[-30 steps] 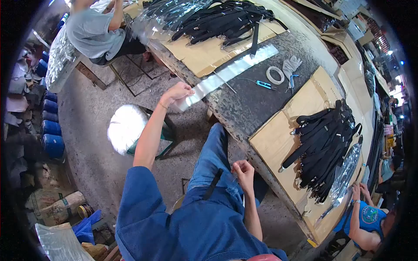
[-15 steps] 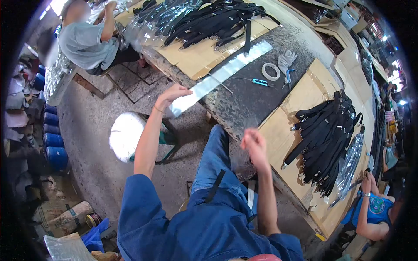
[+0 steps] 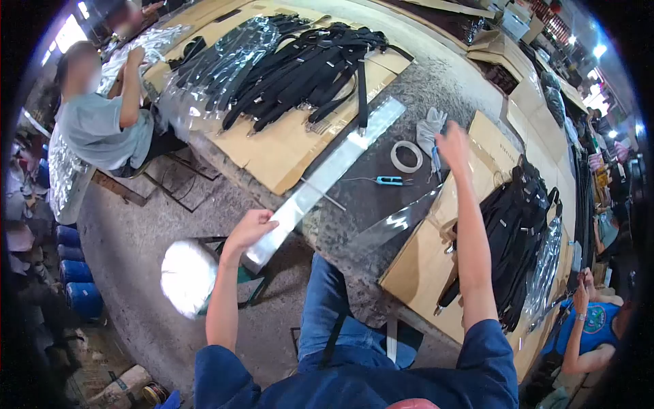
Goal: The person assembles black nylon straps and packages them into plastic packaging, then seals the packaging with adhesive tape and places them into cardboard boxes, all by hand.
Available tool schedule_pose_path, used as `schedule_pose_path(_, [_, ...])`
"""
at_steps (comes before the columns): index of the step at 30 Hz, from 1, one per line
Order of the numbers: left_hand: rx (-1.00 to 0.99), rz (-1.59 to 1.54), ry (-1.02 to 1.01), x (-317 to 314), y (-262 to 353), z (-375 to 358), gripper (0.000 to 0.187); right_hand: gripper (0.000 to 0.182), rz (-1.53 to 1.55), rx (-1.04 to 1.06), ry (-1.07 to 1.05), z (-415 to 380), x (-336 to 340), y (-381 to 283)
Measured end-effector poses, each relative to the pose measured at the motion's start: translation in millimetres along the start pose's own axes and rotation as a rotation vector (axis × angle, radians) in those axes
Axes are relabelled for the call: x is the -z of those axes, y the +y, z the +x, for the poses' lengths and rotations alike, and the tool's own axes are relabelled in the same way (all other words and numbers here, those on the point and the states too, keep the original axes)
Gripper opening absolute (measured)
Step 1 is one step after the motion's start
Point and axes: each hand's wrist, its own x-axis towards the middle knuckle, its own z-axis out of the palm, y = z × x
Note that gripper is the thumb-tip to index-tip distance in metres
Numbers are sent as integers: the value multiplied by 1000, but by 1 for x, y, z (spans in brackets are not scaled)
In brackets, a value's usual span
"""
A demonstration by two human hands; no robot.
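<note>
Scuffed dark-grey worktable, grey concrete floor. Left hand pinches a long, flat, shiny clear-plastic strip overhanging the edge; right hand is blurry near some crumpled grey cloth, can't tell its grip.

The table is dark, with a worn, patchy top. Two sheets of cardboard lie on it: a left sheet and a right sheet, both by the near edge. Each has a pile on it, left straps and right straps, all black. On the bare part between them are a ring of tape, small blue snips and a crumpled glove. A long shiny strip lies beside the left sheet, its end sticking out past the near edge. A thin rod crosses it.
</note>
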Motion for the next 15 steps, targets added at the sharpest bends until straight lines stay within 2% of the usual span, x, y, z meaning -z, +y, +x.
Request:
schedule_pose_path(1, [-12,35,-2,-1,3,-3,13,34,263,84,-216,11,-14,-8])
schedule_pose_path(3, [-23,79,-5,1,16,-8,16,33,423,270,-350,26,-31,-47])
schedule_pose_path(5, [68,142,3,1,29,-9,16,33,343,608,-335,52,-65,-68])
schedule_pose_path(7, [78,128,9,2,28,-6,15,32,364,1000,-443,65,-76,-92])
schedule_pose_path(8, [44,128,-7,2,28,-6,15,41,298,1033,-583,66,-77,-108])
schedule_pose_path(9, [12,123,-23,3,28,-6,15,41,302,1041,-587,70,-76,-122])
schedule_pose_path(11, [16,98,-20,1,30,-7,16,62,106,1128,-757,76,-78,-134])
schedule_pose_path(12, [28,99,-16,0,34,-8,16,74,137,1136,-703,76,-77,-135])
schedule_pose_path(15, [44,79,-8,-3,44,-8,16,79,220,1105,-722,79,-74,-138])
